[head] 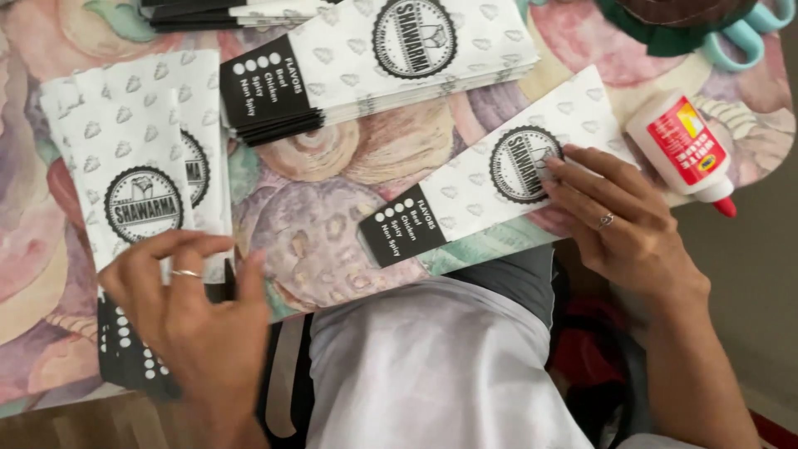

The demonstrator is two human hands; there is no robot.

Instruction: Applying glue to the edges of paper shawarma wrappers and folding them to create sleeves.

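Two hands [195, 320] [619, 224] press paper sleeves [474, 187]; glue bottle [686, 150] beside.

At lower left, the left hand [195, 320] rests fingers spread on a small pile of printed paper bags [137, 158]. At right, the right hand [619, 224] presses its fingertips on a single flat bag [465, 195] lying slantwise. A taller stack of bags [374, 58] sits at upper centre; a glue bottle [686, 150] lies at upper right, on the flowered tablecloth [332, 224].
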